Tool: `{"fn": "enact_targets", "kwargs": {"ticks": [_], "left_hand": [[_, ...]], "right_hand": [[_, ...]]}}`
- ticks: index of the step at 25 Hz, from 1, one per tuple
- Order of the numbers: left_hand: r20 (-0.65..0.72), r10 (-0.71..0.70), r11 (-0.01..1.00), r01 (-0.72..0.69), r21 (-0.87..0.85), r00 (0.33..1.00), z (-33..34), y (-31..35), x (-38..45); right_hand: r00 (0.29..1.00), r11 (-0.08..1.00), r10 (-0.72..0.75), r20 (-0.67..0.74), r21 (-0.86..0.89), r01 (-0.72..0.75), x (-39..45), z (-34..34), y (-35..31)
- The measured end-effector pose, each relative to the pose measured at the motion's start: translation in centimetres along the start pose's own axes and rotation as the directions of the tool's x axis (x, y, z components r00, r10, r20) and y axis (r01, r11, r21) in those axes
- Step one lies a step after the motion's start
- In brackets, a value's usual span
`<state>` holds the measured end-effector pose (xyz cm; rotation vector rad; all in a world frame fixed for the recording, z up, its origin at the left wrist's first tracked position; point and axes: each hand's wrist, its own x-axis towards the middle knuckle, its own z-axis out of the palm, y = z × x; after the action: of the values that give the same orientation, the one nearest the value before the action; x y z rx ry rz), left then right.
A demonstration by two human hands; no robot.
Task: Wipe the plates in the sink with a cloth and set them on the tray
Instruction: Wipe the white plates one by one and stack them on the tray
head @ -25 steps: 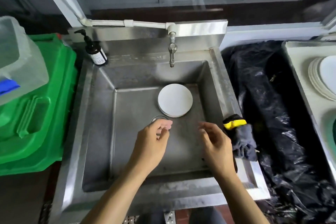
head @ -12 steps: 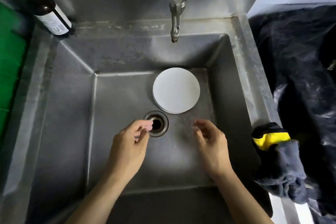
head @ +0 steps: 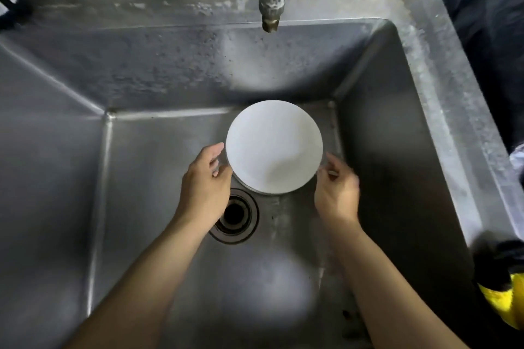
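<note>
Head view: both hands, left hand (head: 204, 178) and right hand (head: 336, 187), fingers loosely curled, flank the white plates (head: 273, 146) mid-frame, holding nothing yet; next, lifting the top one.

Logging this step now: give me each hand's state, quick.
Left hand: open, fingers loosely curled at the left rim of the plates, holding nothing.
Right hand: open, blurred, at the right rim, no grip visible.

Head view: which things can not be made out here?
- Plates: count unclear, the top plate covers the stack.
- Right hand: blurred, contact with plates unclear.
- Cloth: cut off by the right edge.
- Tray: outside the frame.
- Left hand: grip unclear.
</note>
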<state>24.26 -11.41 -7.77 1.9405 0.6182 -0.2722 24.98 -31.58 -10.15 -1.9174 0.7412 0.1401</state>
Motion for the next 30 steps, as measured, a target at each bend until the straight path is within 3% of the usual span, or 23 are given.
{"fn": "enact_targets", "kwargs": {"ticks": [7,12,19,23,30], "left_hand": [[0.084,-0.138,0.989,0.133,0.066,0.987,1.7,-0.9,3.3],[0.049,-0.199,0.976,0.203,-0.077,0.979,2.1,-1.0,3.5],[-0.043,-0.18,0.953,0.163,-0.256,0.983,0.0,0.4,1.3],[-0.128,-0.217,0.926,0.162,-0.342,0.968,-2.5,1.0,-2.6],[-0.131,-0.429,0.828,0.331,-0.453,0.894,-5.9,-2.7,-9.6]], "right_hand": [[0.999,0.998,0.05,-0.012,-0.029,-0.051,3.5,1.5,1.5],[0.992,0.992,0.127,-0.006,-0.026,-0.127,5.2,1.8,1.4],[0.999,0.999,0.02,0.032,0.04,-0.021,3.4,0.9,-0.5],[0.996,0.999,-0.038,0.077,-0.008,0.038,-0.4,-0.1,-2.4],[0.973,0.964,-0.128,0.191,-0.206,0.168,-7.9,-1.3,-5.5]]}}
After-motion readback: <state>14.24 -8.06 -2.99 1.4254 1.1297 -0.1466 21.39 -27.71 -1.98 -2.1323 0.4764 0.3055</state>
